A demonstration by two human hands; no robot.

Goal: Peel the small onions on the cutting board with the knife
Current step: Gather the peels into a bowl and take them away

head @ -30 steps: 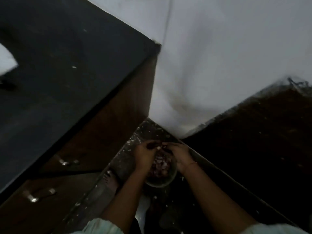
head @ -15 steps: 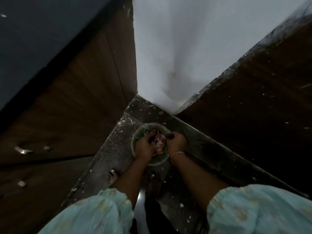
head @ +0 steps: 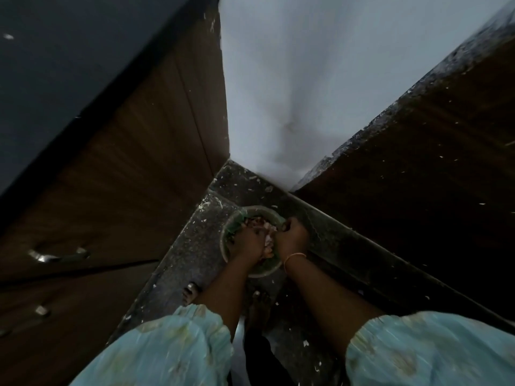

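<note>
A green bowl (head: 252,209) holding pinkish onion peels (head: 257,220) hangs above the floor in the lower middle of the head view. My left hand (head: 247,244) is down inside the bowl, its fingers curled into the peels. My right hand (head: 293,237) grips the bowl's right rim; a thin bangle circles that wrist. The light is dim and the hands are blurred. No knife, cutting board or whole onion shows.
Below lies a dark speckled floor (head: 192,240) scattered with pale scraps, and my bare feet (head: 191,291) stand on it. Brown cabinet doors with metal handles (head: 44,257) rise at the left, a dark counter front (head: 404,190) at the right, a white wall (head: 292,79) behind.
The camera has tipped down and my pale blue sleeves have come into view. Both hands stay at the bowl; the right hand has shifted from the peels to the right rim.
</note>
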